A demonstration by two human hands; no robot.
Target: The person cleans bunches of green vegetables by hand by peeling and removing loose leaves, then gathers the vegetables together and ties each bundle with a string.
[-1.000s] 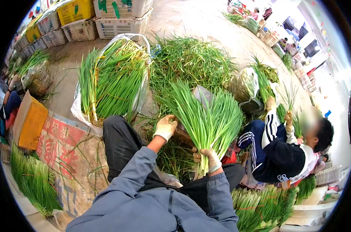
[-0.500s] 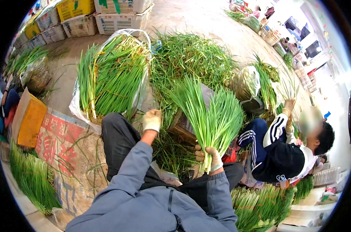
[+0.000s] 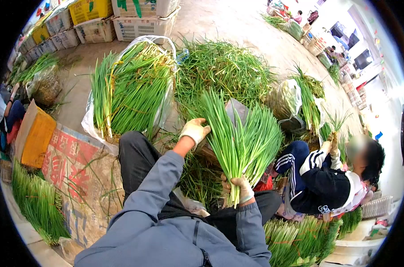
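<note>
My right hand [image 3: 240, 189], in a pale glove, is wrapped round the lower stems of a bunch of long green stalks [image 3: 244, 147], whose leaves fan out upward. My left hand [image 3: 195, 130], also gloved, is at the left edge of that fan, fingers apart and pointing at the leaves; whether it touches them is unclear. Behind the bunch, a dark block or box [image 3: 236, 111] is partly hidden. To the left, a white bag [image 3: 89, 120] holds a large heap of green stalks [image 3: 137, 93]. Loose stalks [image 3: 224, 71] are piled on the floor ahead.
A co-worker [image 3: 326, 178] sits at the right, holding a few stalks. Tied bundles stand at lower left [image 3: 39, 204] and lower right [image 3: 300, 238]. A yellow box [image 3: 38, 142] sits by a printed sheet [image 3: 77, 164]. Crates [image 3: 144, 27] are stacked at the back left.
My left hand moved away from the bunch to the left, then returned to its edge with its fingers opened. My right hand keeps its hold. The co-worker's hands have shifted.
</note>
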